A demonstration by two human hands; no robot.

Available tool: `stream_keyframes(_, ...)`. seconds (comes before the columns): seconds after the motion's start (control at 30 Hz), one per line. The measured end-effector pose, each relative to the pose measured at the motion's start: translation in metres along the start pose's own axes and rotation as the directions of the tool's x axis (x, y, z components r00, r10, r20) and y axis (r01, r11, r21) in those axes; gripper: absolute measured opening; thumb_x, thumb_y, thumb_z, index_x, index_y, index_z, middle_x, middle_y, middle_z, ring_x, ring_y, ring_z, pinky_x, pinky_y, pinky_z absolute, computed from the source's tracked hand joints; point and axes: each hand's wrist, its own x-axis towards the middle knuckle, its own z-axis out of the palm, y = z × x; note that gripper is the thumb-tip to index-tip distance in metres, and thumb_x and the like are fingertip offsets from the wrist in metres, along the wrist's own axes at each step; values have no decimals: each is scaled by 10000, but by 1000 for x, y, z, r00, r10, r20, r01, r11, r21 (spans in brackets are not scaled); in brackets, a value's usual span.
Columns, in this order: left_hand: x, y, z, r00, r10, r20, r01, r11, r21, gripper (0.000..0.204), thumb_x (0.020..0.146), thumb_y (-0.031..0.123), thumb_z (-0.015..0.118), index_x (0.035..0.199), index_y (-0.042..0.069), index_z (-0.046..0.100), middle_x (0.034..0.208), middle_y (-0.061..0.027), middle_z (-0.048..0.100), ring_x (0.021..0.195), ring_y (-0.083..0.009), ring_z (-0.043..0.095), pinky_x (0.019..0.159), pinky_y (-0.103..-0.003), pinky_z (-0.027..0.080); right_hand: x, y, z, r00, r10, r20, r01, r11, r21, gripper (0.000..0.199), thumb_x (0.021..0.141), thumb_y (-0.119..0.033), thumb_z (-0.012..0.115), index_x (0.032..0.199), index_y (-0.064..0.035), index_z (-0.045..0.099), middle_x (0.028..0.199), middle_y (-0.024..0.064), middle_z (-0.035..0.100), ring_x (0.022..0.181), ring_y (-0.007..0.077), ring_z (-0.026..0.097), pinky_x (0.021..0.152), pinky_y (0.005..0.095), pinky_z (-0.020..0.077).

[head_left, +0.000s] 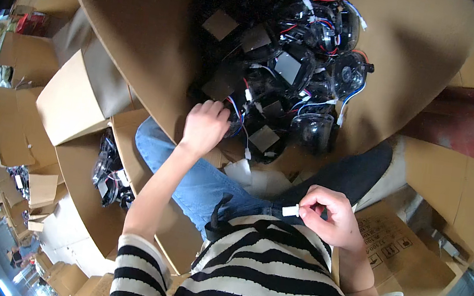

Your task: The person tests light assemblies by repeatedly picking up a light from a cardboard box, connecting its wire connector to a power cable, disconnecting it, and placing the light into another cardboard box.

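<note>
A heap of black and clear plastic units (316,131) with coloured wires and white plugs lies in a large cardboard box (412,69). My left hand (207,123) reaches over the box's near edge, its fingers bent around a dark wired unit (232,125) at the heap's near left side. The fingertips are partly hidden there. My right hand (329,217) is held low near my waist. Between its thumb and fingers it pinches a small white rectangular piece (290,211), apart from the heap. Several units carry flat square grey or brown faces.
Left of my legs stands an open carton (82,182) with more black units (105,173) in it. Other cartons (15,121) fill the far left. At the right lies a printed cardboard box (402,251). White scraps (240,172) lie between my legs.
</note>
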Motion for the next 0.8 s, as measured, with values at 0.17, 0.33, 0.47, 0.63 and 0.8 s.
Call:
stream_keyframes(0.17, 30, -13, 75, 957, -46, 287, -31, 965, 259, 204, 716, 172, 489, 871, 68, 572, 968, -69, 502, 956, -214, 445, 798, -371, 367, -2, -1, -3, 999, 21, -31, -20, 999, 25, 27, 742, -32, 563, 740, -16, 541, 666, 15, 512, 555, 53, 455, 480, 185, 355)
stream_keyframes(0.33, 54, -8, 95, 819, -82, 568, -24, 984, 176, 279, 774, 156, 435, 1034, 136, 535, 1075, -70, 464, 1038, -226, 388, 831, -413, 335, 3, 5, -7, 999, 44, -10, -44, 999, 22, 32, 745, -36, 562, 733, -19, 538, 678, 29, 530, 580, 75, 483, 496, 203, 370)
stream_keyframes(0.47, 64, -4, 89, 688, -161, 707, -182, 906, 383, 277, 780, 224, 464, 1025, 187, 588, 1168, -66, 432, 1125, -251, 329, 901, -507, 249, 3, 3, -9, 999, 17, -43, -17, 1000, -8, 34, 732, -38, 566, 725, -21, 537, 679, 43, 536, 585, 100, 498, 507, 215, 380)
stream_keyframes(0.63, 56, -3, 81, 698, -164, 698, -90, 946, 313, 226, 770, 206, 483, 937, 156, 627, 1120, -78, 472, 1097, -266, 364, 877, -468, 321, 2, 4, -8, 999, 9, -41, -9, 1000, -15, 40, 722, -41, 571, 724, -22, 536, 681, 47, 538, 586, 115, 504, 516, 224, 386)
stream_keyframes(0.8, 46, -27, 64, 805, 2, 594, -91, 989, 121, 215, 776, 183, 468, 898, 107, 628, 1009, -107, 537, 1016, -273, 455, 750, -344, 440, 0, 4, -7, 998, -11, -55, 10, 1000, -10, 21, 726, -14, 553, 735, -21, 535, 676, 28, 514, 570, 85, 480, 488, 202, 365)
